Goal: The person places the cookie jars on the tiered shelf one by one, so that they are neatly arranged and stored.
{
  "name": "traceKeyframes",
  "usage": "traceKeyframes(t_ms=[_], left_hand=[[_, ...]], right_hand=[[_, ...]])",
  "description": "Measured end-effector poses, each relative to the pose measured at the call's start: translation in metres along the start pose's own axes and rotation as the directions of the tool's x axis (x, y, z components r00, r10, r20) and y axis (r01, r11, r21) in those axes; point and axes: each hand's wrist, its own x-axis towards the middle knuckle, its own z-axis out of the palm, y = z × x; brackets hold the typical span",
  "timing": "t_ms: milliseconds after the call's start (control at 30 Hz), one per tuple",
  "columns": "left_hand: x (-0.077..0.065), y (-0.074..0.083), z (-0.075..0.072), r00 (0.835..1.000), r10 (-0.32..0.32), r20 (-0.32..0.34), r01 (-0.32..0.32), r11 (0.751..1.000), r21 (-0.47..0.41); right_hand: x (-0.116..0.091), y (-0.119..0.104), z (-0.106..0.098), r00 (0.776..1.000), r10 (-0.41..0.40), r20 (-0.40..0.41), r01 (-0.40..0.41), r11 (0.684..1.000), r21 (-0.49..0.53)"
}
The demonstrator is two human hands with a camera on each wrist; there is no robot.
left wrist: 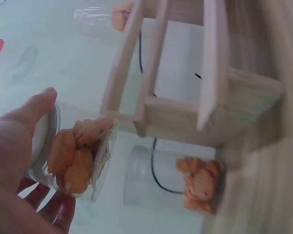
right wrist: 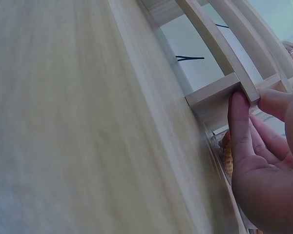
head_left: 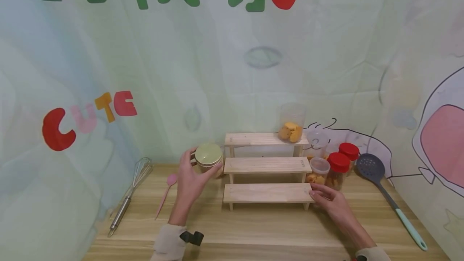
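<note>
My left hand (head_left: 190,186) grips a clear jar with a pale gold lid (head_left: 208,154), thumb on one side and fingers round the other. Orange-brown cookies (left wrist: 78,158) fill the jar in the left wrist view, where it is held up at the left end of a three-step wooden rack (head_left: 267,165). Below it in that view stands another clear jar of cookies (left wrist: 200,183). My right hand (head_left: 335,204) pinches the right end of the rack's lowest step (right wrist: 246,90) between thumb and index finger.
A clear jar of cookies (head_left: 291,128) stands on the top step's right end. Red-lidded jars (head_left: 338,162) and a clear-lidded tub (head_left: 319,168) crowd the rack's right side. A slotted skimmer (head_left: 384,190) lies far right; a whisk (head_left: 132,190) and pink spoon (head_left: 166,194) lie left.
</note>
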Motion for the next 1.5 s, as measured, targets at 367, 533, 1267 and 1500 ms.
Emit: traceKeyframes(t_ms=[367,533,1267,1500], left_hand=[[0.029,0.048,0.043,0.993,0.117,0.026,-0.114,0.988,-0.105],[0.042,0.064,0.070,0.985,0.158,0.069,-0.151,0.984,-0.096],[0.072,0.067,0.150,0.949,0.079,0.306,-0.115,0.988,0.103],[0.072,0.068,0.151,0.953,0.035,0.302,-0.101,0.974,0.203]], right_hand=[[0.001,0.002,-0.002,1.000,0.002,0.014,-0.002,1.000,0.008],[0.001,0.000,-0.001,1.000,0.019,0.019,-0.019,1.000,-0.003],[0.001,0.003,-0.002,1.000,0.007,0.009,-0.007,1.000,0.021],[0.003,0.001,-0.002,1.000,-0.001,0.004,0.001,1.000,0.022]])
